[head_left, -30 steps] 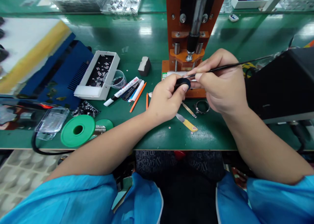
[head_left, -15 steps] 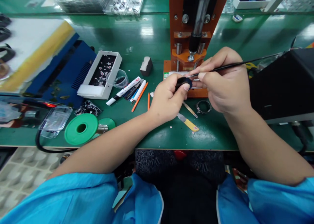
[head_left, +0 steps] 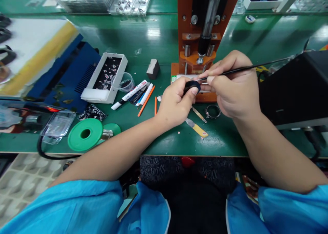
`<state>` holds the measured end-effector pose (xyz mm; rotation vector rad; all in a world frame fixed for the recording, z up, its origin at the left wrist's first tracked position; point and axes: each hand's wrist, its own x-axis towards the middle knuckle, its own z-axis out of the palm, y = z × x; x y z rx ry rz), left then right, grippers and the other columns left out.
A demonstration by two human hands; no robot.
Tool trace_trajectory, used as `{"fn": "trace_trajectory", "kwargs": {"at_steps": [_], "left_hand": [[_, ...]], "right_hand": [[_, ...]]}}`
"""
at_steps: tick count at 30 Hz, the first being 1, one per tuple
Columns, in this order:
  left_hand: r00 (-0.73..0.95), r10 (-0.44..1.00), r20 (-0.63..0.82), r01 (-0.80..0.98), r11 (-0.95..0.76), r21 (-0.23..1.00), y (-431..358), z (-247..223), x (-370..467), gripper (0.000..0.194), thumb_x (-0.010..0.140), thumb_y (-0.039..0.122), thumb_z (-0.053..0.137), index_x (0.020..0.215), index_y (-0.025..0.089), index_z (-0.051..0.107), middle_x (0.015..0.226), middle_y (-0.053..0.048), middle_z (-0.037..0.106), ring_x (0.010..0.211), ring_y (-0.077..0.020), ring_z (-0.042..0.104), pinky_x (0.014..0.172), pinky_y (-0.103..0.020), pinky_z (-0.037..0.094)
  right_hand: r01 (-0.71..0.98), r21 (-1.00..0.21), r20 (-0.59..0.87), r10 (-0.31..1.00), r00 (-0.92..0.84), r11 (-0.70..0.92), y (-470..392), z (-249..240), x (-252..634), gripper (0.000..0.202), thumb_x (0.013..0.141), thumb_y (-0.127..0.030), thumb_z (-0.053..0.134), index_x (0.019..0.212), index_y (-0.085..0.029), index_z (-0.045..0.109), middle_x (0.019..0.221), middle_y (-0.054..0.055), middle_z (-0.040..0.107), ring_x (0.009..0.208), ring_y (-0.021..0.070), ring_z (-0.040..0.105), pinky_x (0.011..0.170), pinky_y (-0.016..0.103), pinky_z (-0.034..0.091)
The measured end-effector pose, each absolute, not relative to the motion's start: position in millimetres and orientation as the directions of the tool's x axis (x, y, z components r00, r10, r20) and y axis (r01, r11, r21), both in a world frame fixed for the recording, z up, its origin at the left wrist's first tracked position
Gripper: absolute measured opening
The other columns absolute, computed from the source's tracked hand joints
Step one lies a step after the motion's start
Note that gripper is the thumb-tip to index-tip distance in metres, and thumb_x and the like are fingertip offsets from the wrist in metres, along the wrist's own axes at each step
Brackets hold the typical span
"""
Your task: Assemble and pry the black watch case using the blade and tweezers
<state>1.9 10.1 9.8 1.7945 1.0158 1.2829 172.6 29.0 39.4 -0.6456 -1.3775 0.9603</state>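
Observation:
My left hand (head_left: 176, 99) is closed, pinching a small round black part (head_left: 191, 85) between thumb and fingers. In my right hand (head_left: 234, 85) is a long thin black tool (head_left: 238, 70), gripped like a pen. Its narrow light tip reaches the upper edge of the black part; whether it touches, I cannot tell. The tool's far end extends to the upper right. Both hands are above the green bench, in front of an orange press (head_left: 183, 49). Below them lie a dark ring-shaped part (head_left: 213, 111) and a yellow-handled scraper (head_left: 198, 129).
To the left are a white box of small parts (head_left: 118, 77), a clear cup (head_left: 126, 82), markers (head_left: 130, 94), a grey block (head_left: 153, 70) and a green solder spool (head_left: 77, 135). A black box-shaped device (head_left: 294, 90) stands at right. Clear trays (head_left: 130, 1) sit behind.
Almost nothing differs. My right hand and forearm have shifted very slightly left; both hands keep the same hold on the black part and the thin tool.

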Motion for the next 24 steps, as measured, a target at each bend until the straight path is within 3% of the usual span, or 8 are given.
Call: {"fn": "trace_trajectory", "kwargs": {"at_steps": [4,10,14,19,22,24], "left_hand": [[0.204,0.883,0.423,0.226,-0.463,0.857,11,12,0,0.032,0.108,0.052,0.062,0.097,0.023,0.055,0.076,0.000,0.065,0.071,-0.0163,0.061,0.069,-0.032,0.046],[0.190,0.891,0.413,0.209,-0.447,0.870,11,12,0,0.030,0.106,0.051,0.062,0.098,0.022,0.057,0.079,-0.001,0.067,0.073,-0.0160,0.062,0.071,-0.031,0.050],[0.127,0.911,0.392,0.238,-0.412,0.880,15,10,-1,0.026,0.104,0.047,0.064,0.099,0.022,0.060,0.084,-0.002,0.069,0.082,-0.0175,0.064,0.075,-0.032,0.051],[0.088,0.927,0.365,0.265,-0.375,0.888,17,10,-2,0.025,0.104,0.045,0.068,0.101,0.023,0.058,0.079,0.000,0.067,0.077,-0.0164,0.061,0.071,-0.031,0.049],[0.079,0.931,0.357,0.222,-0.366,0.904,18,9,-2,0.029,0.102,0.047,0.072,0.104,0.024,0.055,0.077,0.002,0.064,0.069,-0.0145,0.060,0.065,-0.030,0.047],[0.091,0.936,0.341,0.190,-0.353,0.916,19,8,-1,0.033,0.100,0.049,0.074,0.105,0.025,0.052,0.076,0.003,0.062,0.064,-0.0134,0.060,0.061,-0.029,0.046]], "right_hand": [[-0.115,-0.838,0.543,0.836,-0.077,0.534,28,39,173,0.020,0.082,-0.005,0.071,0.082,-0.025,0.071,0.090,-0.001,0.075,0.091,0.0223,0.076,0.079,0.036,0.065],[-0.201,-0.848,0.512,0.855,-0.078,0.490,30,36,171,0.013,0.090,-0.011,0.071,0.088,-0.024,0.067,0.094,-0.002,0.077,0.091,0.0210,0.079,0.077,0.034,0.070],[-0.136,-0.859,0.502,0.864,-0.038,0.493,28,36,171,0.013,0.094,-0.015,0.077,0.097,-0.025,0.070,0.104,-0.001,0.078,0.094,0.0198,0.080,0.081,0.032,0.071],[-0.172,-0.838,0.529,0.849,-0.020,0.518,27,43,171,0.010,0.103,-0.017,0.075,0.095,-0.023,0.077,0.103,0.001,0.078,0.089,0.0183,0.079,0.074,0.026,0.066],[-0.219,-0.790,0.583,0.812,0.019,0.572,32,42,172,0.034,0.112,-0.024,0.065,0.080,-0.020,0.076,0.091,0.004,0.078,0.083,0.0158,0.076,0.074,0.024,0.061],[-0.215,-0.793,0.582,0.813,0.009,0.570,37,40,175,0.037,0.115,-0.030,0.064,0.080,-0.020,0.075,0.089,0.004,0.078,0.079,0.0147,0.074,0.074,0.024,0.060]]}}
